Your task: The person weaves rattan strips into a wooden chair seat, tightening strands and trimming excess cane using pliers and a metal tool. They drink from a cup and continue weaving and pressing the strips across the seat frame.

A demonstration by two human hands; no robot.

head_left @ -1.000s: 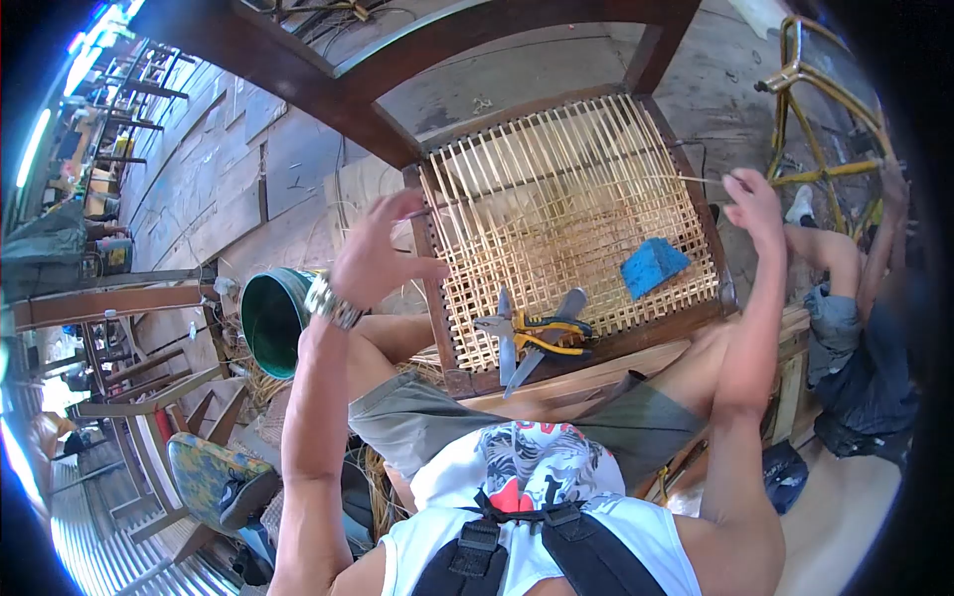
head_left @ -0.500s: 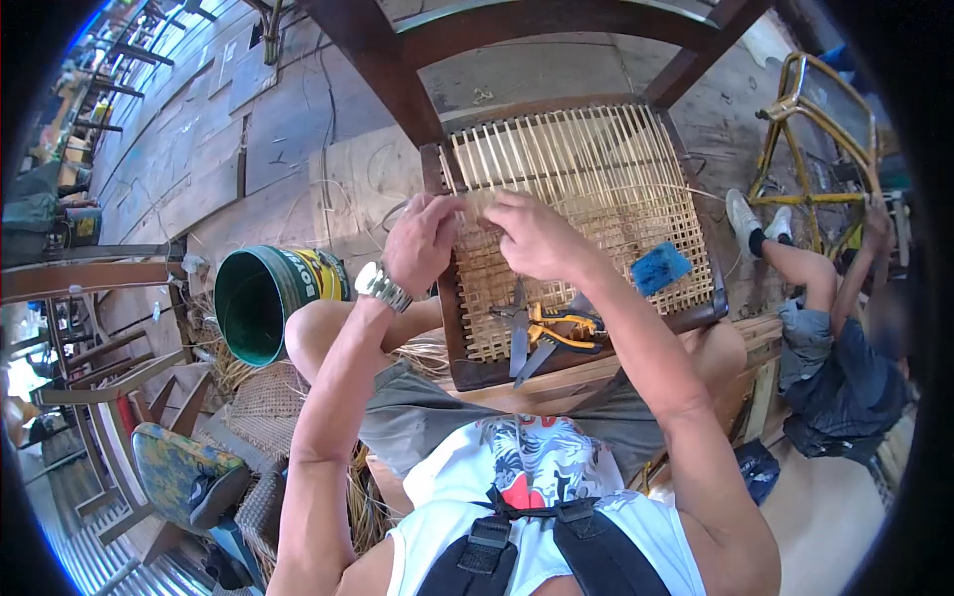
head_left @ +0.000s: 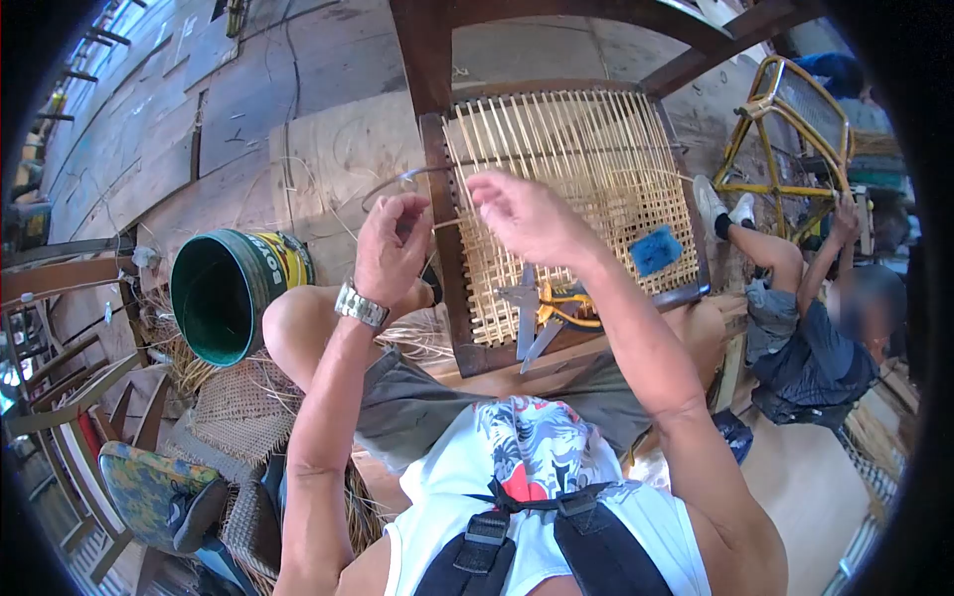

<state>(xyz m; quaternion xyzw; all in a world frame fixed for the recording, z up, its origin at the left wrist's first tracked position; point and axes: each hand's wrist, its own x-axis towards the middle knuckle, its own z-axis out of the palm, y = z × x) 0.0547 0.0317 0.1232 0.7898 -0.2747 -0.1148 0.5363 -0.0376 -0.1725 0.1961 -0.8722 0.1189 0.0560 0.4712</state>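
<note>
A wooden chair seat [head_left: 463, 303] with a partly woven cane panel [head_left: 586, 214] lies before me. Beside its left rail, my left hand [head_left: 393, 253] is raised with curled fingers, apparently closed on a thin cane strand [head_left: 447, 224] that runs to the seat edge. Over the panel's left part hovers my right hand [head_left: 532, 221], its fingers loosely apart and nothing visible in them. A cane loop [head_left: 407, 177] arches above my left hand. Yellow-handled pliers [head_left: 568, 304] and flat metal blades [head_left: 527, 323] rest on the near edge. A blue cloth or sponge [head_left: 656, 250] sits on the right.
A green bucket [head_left: 219, 293] stands on its side or tilted at my left, near loose cane scraps [head_left: 263, 372]. At right a person [head_left: 815, 338] sits holding a yellow-framed chair [head_left: 785, 189]. A patterned cushion [head_left: 159, 487] and wooden chair parts [head_left: 75, 363] are at lower left.
My hands, close together over the left rail before, have drawn apart. The left moved down and left; the right opened its fingers. The head view shifted, and the cane loop stands out more now.
</note>
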